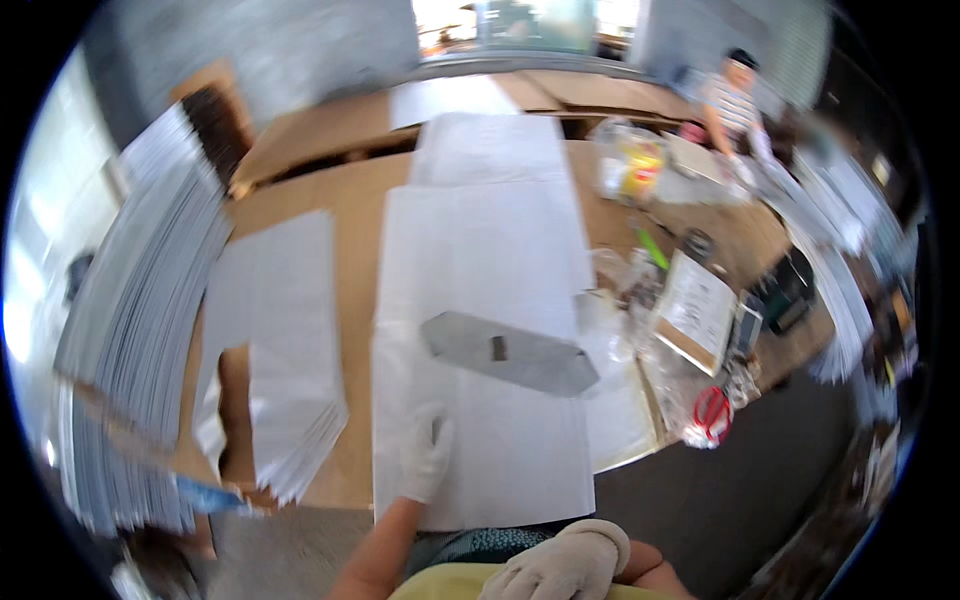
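A tall stack of white sheets (480, 260) runs lengthwise in front of me on a brown board-topped table. On it lies a flat grey elongated piece (540, 362) with pointed ends and a small dark rectangle in its middle, tilted down to the right. My left hand (428, 455), in a white glove, rests flat on the sheets near their left front edge, fingers pointing away from me; nothing shows in it. Close to my body at the lower edge is my right hand (560, 568), also gloved, back upward. Its fingertips are hidden, and it touches no sheet.
Smaller white sheets (285, 320) lie left of the middle, beside a high leaning stack of sheets (150, 270). To the right are a notepad (697, 305), red-handled scissors (712, 415), a tape roll (697, 243) and plastic bags (628, 160). Another person (735, 105) is at the far right.
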{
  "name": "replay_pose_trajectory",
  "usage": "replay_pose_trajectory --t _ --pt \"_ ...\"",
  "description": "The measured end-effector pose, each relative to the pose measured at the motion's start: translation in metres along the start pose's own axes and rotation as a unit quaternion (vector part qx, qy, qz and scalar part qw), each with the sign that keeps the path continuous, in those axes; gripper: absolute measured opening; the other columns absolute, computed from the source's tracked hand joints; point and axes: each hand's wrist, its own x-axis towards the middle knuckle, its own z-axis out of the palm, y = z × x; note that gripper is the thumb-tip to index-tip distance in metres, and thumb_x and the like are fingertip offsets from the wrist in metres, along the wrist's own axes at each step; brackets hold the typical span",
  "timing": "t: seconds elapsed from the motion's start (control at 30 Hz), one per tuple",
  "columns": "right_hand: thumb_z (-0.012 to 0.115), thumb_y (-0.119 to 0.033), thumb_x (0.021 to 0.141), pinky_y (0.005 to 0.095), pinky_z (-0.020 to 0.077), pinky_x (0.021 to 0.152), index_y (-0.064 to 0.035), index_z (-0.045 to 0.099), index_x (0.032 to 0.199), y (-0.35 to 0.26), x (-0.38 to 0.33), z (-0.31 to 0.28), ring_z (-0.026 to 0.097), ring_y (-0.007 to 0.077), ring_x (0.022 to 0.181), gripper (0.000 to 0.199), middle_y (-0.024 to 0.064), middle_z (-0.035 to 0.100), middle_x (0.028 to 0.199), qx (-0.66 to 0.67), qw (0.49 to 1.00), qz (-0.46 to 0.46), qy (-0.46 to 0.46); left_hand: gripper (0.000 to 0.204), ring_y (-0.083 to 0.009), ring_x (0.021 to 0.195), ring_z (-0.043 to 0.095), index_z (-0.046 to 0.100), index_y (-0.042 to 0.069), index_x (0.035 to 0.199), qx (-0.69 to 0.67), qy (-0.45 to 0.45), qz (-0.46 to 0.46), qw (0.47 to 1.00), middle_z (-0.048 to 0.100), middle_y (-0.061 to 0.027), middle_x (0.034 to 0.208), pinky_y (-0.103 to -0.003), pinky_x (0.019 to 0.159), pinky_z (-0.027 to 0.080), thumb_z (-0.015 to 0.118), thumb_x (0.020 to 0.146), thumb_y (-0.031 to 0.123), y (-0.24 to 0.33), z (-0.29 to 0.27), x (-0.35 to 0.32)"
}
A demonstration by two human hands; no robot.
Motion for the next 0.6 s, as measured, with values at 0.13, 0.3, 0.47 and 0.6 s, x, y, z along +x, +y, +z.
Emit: replay_pose_trajectory --t 0.13,0.3,0.47,0.6 --pt "0.083 -0.035 0.092 0.0440 0.0507 0.066 -0.0078 0.070 0.083 0.028 -0.006 0.015 0.065 0.0356 0.074 0.031 0.0099 0.065 0.083 0.036 0.996 -0.076 0.027 0.038 -0.0337 0.116 0.065 0.066 0.003 0.129 0.112 0.084 0.020 0.990 0.068 -0.0176 0.125 -0.042 0.101 0.051 0.073 0.094 0.013 -0.017 -0.036 0.012" --pt "0.080 -0.038 0.094 0.0457 0.0500 0.065 -0.0094 0.069 0.081 0.061 -0.015 0.024 0.064 0.0368 0.072 0.033 0.0099 0.064 0.082 0.113 0.988 -0.109 -0.013 0.037 -0.0388 0.129 0.060 0.066 0.004 0.128 0.053 0.075 -0.087 0.992 0.067 -0.0181 0.132 -0.048 0.111 0.045 0.071 0.095 0.018 -0.053 -0.080 -0.002" --pt "0.079 -0.039 0.096 0.0459 0.0521 0.069 -0.0061 0.071 0.086 0.050 0.008 0.014 0.067 0.0382 0.079 0.035 0.0127 0.067 0.090 0.092 0.989 -0.112 0.010 0.035 -0.0378 0.125 0.061 0.066 0.004 0.127 0.136 0.099 -0.026 0.985 0.068 -0.0170 0.128 -0.046 0.109 0.046 0.070 0.095 0.016 -0.055 -0.074 -0.005" --pt "0.080 -0.042 0.094 0.0473 0.0541 0.075 -0.0035 0.074 0.094 0.049 -0.005 0.018 0.068 0.0399 0.087 0.039 0.0154 0.070 0.099 0.070 0.995 -0.050 0.042 0.032 -0.0376 0.115 0.063 0.065 0.004 0.123 0.118 0.078 -0.059 0.988 0.068 -0.0172 0.119 -0.046 0.104 0.048 0.069 0.094 0.015 -0.053 -0.091 -0.011"
